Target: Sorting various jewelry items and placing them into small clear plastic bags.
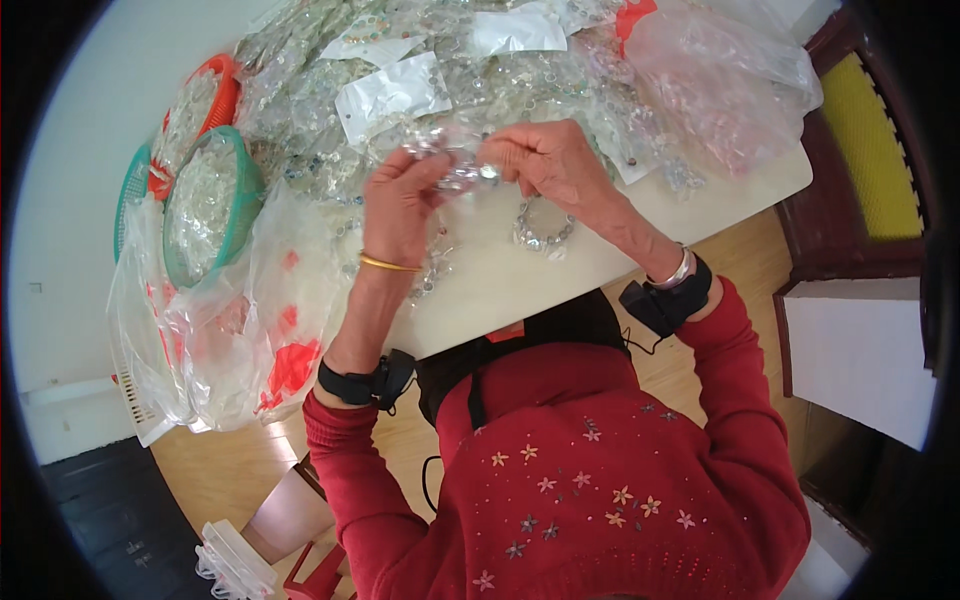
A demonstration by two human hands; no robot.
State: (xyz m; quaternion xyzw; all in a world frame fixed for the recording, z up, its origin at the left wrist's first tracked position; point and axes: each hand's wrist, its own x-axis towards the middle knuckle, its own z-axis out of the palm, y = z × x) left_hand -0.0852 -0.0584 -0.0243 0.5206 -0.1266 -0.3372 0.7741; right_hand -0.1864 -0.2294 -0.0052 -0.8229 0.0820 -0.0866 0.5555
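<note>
Over the table's front part, my left hand [403, 195] is closed on a small clear plastic bag [455, 165] with silvery, bead-like bits; motion blurs its details. My right hand [555, 165] pinches at the bag's right side, thumb and fingers together. Below the right hand, a beaded bracelet [543, 228] in silvery and pale tones lies on the white table [480, 290]. More beaded pieces [432, 262] lie beside my left wrist, partly hidden by it. White packets [393, 97] rest just beyond my hands.
A large heap of clear bagged beadwork [300, 110] covers the table's far side. At left stand a green basket [250, 190] and a red basket [225, 85], both filled with clear packets. Thin plastic bags lie at the left [215, 350] and far right [735, 80].
</note>
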